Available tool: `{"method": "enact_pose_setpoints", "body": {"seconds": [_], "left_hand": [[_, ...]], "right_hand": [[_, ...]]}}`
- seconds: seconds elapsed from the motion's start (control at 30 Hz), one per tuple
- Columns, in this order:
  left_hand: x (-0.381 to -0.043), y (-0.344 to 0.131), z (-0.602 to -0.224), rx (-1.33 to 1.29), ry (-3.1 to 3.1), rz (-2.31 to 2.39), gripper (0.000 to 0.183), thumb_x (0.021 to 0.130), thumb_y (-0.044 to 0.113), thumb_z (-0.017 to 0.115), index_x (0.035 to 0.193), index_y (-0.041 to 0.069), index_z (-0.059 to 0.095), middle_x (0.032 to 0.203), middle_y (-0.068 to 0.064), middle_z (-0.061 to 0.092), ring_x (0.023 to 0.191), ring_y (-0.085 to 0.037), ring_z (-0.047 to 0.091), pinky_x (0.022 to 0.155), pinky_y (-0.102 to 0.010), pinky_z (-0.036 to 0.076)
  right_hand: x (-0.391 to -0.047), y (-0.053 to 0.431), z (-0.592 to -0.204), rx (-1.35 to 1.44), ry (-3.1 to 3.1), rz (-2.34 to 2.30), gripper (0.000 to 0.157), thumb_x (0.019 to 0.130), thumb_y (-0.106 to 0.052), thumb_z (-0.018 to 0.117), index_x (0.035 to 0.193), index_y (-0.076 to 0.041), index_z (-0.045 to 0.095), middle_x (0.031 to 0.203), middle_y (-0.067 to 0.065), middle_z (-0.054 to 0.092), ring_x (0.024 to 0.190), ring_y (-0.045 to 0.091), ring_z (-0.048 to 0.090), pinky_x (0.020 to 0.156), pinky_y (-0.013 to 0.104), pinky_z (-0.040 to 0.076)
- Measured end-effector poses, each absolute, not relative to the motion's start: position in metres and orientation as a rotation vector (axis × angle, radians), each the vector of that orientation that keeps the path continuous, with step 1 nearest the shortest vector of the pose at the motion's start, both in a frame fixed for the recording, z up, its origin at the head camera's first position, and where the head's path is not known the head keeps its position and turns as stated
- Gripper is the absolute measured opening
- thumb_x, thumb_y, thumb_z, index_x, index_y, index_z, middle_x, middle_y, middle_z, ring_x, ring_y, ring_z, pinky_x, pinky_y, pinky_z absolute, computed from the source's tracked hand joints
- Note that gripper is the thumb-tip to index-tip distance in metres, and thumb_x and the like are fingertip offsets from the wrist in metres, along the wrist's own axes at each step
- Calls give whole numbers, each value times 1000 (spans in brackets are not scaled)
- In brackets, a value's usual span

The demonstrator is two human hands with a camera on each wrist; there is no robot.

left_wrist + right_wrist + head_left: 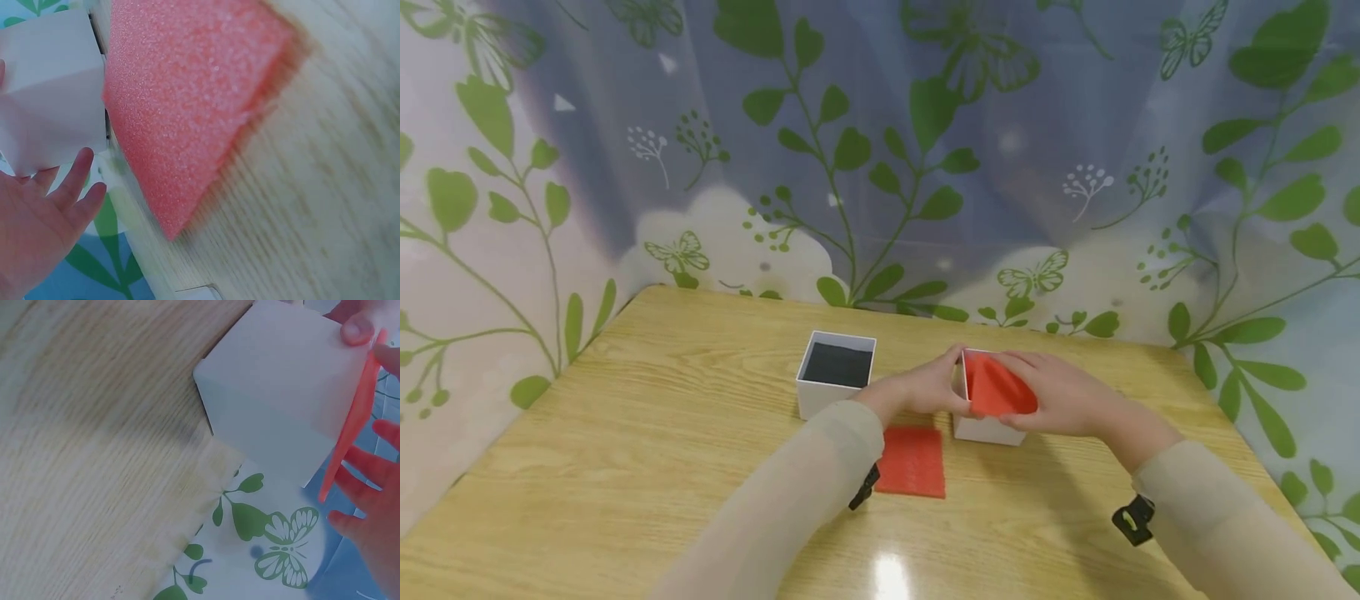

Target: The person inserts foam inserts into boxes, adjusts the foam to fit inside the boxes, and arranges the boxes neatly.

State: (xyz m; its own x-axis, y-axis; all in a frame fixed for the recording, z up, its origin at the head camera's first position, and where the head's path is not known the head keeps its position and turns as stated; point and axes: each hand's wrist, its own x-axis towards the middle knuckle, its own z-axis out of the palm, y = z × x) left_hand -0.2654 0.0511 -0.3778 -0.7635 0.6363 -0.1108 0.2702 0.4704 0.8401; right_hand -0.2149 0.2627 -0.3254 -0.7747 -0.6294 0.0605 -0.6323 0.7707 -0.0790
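Note:
A white square box (988, 431) stands at the right, with a bent red foam sheet (996, 387) at its open top. My left hand (928, 387) holds the box's left side, its thumb at the front rim and fingers toward the back. With my right hand (1060, 396) I hold the red sheet between thumb and fingers over the box's right side. In the right wrist view the sheet (353, 419) lies along the rim of the box (275, 394). The left wrist view shows my left hand (37, 225) against the box (56, 94).
A second white box (820, 400) stands to the left, with a black sheet (837, 365) inside. Another red foam square (912, 462) lies flat on the wooden table (662, 433) in front of the boxes. Behind the table hangs a leaf-patterned curtain (880, 167).

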Motion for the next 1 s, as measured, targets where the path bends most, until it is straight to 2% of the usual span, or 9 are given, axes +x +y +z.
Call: {"method": "enact_pose_setpoints", "body": {"seconds": [0.1,0.53,0.77,1.0], "left_hand": [[-267,52,-379,782,2303,1227,92,73,34,80,142,17,21,132,2,42,119,-15,41,101,-41,33],[-268,51,-379,793,2315,1204,90,72,37,80,140,17,23,130,5,43,122,-13,38,102,-40,32],[-266,50,-376,726,2321,1181,106,73,38,80,149,16,10,143,2,34,128,-15,34,103,-42,31],[-266,50,-376,758,2323,1191,101,73,37,79,147,15,14,141,2,36,129,-14,33,104,-40,31]], "right_hand": [[-220,262,-325,1041,-2945,168,78,80,-42,68,142,-5,38,131,16,49,112,35,49,83,50,45],[-236,259,-321,1075,-3035,394,83,80,-38,69,144,-2,31,135,19,44,109,31,48,77,42,45],[-245,256,-319,1032,-3161,605,88,80,-30,70,148,-4,20,136,18,41,104,26,48,75,35,46],[-248,257,-317,1055,-3220,742,90,82,-28,70,148,0,15,132,16,43,104,25,47,80,37,45]]}}
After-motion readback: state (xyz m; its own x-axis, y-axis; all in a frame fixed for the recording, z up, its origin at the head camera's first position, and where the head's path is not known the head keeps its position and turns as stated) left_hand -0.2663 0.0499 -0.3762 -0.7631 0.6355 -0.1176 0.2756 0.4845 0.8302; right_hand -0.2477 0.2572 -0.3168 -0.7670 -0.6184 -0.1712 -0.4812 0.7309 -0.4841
